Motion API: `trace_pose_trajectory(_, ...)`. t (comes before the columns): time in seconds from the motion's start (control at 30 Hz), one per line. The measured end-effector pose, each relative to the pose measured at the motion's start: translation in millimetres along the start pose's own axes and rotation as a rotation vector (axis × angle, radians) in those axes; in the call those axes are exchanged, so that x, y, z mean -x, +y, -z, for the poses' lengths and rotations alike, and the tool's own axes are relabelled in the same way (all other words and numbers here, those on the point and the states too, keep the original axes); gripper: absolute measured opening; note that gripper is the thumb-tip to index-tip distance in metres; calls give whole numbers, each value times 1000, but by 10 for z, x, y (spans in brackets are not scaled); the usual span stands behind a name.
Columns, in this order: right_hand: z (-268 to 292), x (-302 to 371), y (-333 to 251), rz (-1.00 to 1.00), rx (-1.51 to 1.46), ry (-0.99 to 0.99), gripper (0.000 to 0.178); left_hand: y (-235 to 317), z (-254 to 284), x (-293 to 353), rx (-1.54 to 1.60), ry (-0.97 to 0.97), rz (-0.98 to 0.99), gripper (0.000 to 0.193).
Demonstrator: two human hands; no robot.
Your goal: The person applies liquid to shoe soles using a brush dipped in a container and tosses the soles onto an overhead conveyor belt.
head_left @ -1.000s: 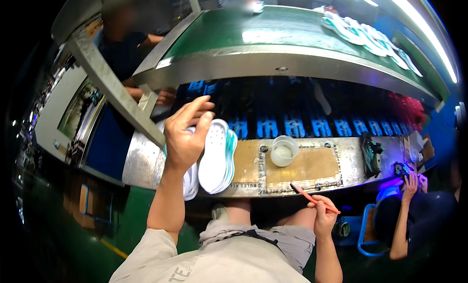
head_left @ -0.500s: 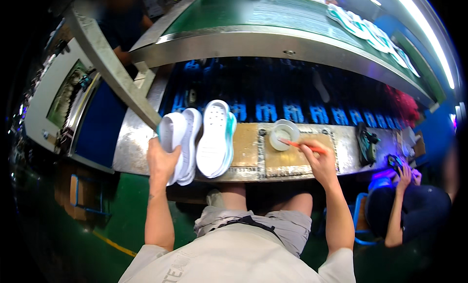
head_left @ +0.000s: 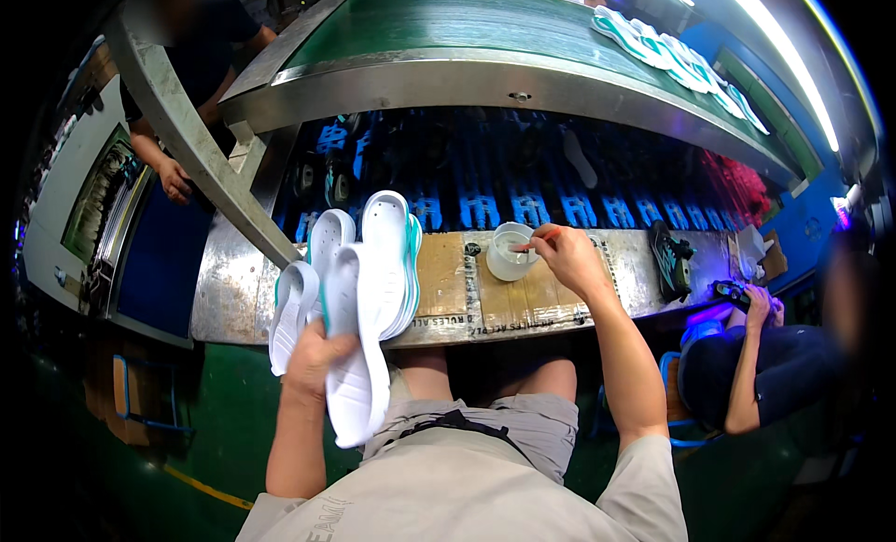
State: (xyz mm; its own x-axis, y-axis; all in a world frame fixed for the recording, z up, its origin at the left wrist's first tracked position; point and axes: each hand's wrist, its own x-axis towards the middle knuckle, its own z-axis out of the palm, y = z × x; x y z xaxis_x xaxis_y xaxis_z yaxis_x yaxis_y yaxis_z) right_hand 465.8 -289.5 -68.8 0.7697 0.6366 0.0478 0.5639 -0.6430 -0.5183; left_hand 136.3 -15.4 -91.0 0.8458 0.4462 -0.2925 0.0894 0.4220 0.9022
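My left hand (head_left: 315,357) is closed on a white shoe sole (head_left: 358,393), lifted off the bench and tilted over its near edge. Another white sole (head_left: 291,310) with a teal edge lies against that hand's far side; whether the fingers hold it too, I cannot tell. Behind them is one more sole (head_left: 331,236), and beside it a stack of white and teal soles (head_left: 385,226). My right hand (head_left: 571,259) pinches a red-handled brush (head_left: 525,247), its tip down inside a translucent plastic cup (head_left: 509,265) of clear liquid.
A metal-edged workbench (head_left: 233,299) carries a taped cardboard sheet (head_left: 523,306). Beyond runs a dark conveyor with blue racks (head_left: 478,210); above it, a green belt (head_left: 420,28) bears several soles (head_left: 653,49). A dark shoe (head_left: 668,262) stands right, near a seated co-worker (head_left: 765,374). Another person stands far left.
My left hand has raised a sole from the bench and drawn it toward me, tilting it. My right hand has turned over the cup, with the brush dipped deeper. The far-left person's hand has come into view.
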Motion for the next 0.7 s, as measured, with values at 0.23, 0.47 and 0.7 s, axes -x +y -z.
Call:
trace_pose_trajectory(0.23,-1,166,277,12,-108,154,19,-536,-451,246,758,-590,306,95)
trace_pose_trajectory(0.47,80,472,138,215,-609,176,17,-686,-460,141,777,-545,360,84)
trace_pose_trajectory(0.7,345,643,-433,549,-490,-216,14,-383,-513,339,715,-375,526,75)
